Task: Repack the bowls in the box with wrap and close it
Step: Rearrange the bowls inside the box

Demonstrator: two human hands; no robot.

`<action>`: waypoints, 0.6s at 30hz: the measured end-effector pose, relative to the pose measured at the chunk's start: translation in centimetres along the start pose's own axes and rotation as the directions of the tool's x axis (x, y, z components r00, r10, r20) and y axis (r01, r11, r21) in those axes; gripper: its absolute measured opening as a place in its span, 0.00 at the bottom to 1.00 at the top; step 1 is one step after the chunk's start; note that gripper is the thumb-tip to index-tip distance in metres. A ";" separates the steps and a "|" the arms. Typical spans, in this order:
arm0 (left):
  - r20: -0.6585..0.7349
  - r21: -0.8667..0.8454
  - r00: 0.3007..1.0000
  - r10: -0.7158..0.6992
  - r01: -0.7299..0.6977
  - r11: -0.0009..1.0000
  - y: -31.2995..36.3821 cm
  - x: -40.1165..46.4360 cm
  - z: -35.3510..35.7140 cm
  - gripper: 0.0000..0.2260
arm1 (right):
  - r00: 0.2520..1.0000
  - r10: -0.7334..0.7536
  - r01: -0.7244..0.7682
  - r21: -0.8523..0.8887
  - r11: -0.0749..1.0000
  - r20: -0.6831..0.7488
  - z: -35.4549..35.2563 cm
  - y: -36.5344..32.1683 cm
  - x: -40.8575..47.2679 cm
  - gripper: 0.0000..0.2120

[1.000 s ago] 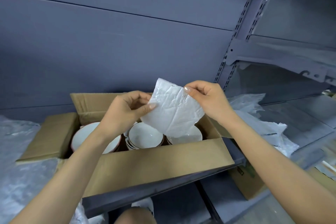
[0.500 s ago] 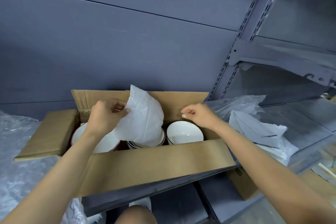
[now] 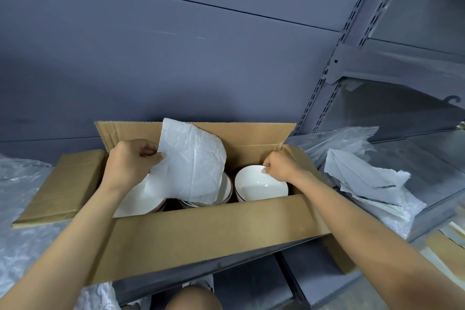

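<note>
An open cardboard box (image 3: pixel 201 231) stands on a grey shelf with its flaps spread. Inside it sit white bowls: a large one (image 3: pixel 136 199) at the left, a stack (image 3: pixel 225 189) in the middle, and one (image 3: pixel 259 185) at the right. My left hand (image 3: pixel 130 163) holds a crumpled white wrap sheet (image 3: pixel 193 163) upright over the middle stack, hiding most of it. My right hand (image 3: pixel 281 166) pinches the far rim of the right bowl, fingers closed on it.
More white wrap sheets (image 3: pixel 364 181) lie in a pile on the shelf to the right. Clear plastic film (image 3: pixel 17 209) covers the shelf at the left. Another cardboard box (image 3: pixel 337 257) sits below at the right. A grey back wall rises behind the box.
My right hand let go of the wrap sheet and dropped to the right bowl's rim. My left hand kept the sheet and lowered it over the middle stack.
</note>
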State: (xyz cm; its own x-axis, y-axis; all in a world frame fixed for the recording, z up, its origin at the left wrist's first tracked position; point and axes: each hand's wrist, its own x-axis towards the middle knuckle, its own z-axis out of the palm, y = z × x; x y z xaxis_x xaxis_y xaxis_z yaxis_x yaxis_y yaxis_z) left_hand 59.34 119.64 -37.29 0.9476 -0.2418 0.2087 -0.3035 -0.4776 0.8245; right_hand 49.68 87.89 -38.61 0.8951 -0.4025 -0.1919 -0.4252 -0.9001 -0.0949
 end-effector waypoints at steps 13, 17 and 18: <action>0.168 -0.404 0.985 0.048 0.025 0.914 5.8 -0.3 1.6 0.02 | 0.921 0.062 -0.004 0.152 0.988 -0.385 -7.0 3.8 -4.0 0.19; 0.228 -0.493 0.971 0.068 0.055 0.869 8.4 -0.6 4.2 0.02 | 0.858 0.123 -0.015 0.215 0.977 -0.498 -10.5 6.6 -6.4 0.18; 0.246 -0.507 0.967 0.065 0.071 0.859 8.9 -0.7 5.0 0.03 | 0.844 0.133 -0.016 0.224 0.974 -0.520 -11.2 7.1 -7.0 0.19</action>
State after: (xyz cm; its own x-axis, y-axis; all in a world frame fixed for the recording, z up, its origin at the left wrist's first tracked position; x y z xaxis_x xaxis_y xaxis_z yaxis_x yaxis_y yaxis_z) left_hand 55.51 111.32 -32.75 0.8720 -0.4730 0.1259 -0.1424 0.0011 0.9898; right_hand 41.85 82.43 -27.03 0.7686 -0.5462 0.3331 -0.4587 -0.8334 -0.3083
